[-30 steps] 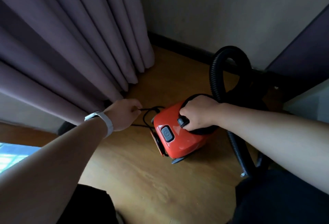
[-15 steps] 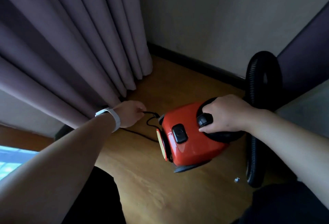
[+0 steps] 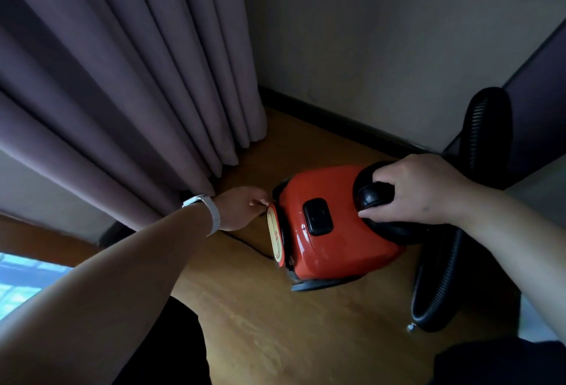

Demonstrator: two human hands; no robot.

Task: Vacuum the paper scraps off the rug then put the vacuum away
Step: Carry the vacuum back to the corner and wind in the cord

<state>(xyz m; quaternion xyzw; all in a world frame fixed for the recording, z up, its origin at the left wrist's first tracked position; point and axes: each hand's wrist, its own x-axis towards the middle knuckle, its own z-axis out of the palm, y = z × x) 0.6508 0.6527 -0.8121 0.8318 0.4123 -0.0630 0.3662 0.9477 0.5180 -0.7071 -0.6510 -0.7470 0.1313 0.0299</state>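
Observation:
A red canister vacuum sits on the wooden floor in the room's corner. My right hand grips its black top handle. My left hand, with a white band on the wrist, is at the vacuum's rear by the wheel, its fingers pinched on the black power cord where it enters the body. The black ribbed hose loops on the right of the vacuum and rises behind my right arm. No rug or paper scraps are in sight.
Purple curtains hang at the left down to the floor. A beige wall with a dark baseboard closes the corner behind. A dark panel stands at the right. My dark-clothed knees fill the bottom edge.
The loose loop of cord has shrunk and gone, and my left hand has moved right up to the vacuum's rear. The view has shifted, so the vacuum sits further right.

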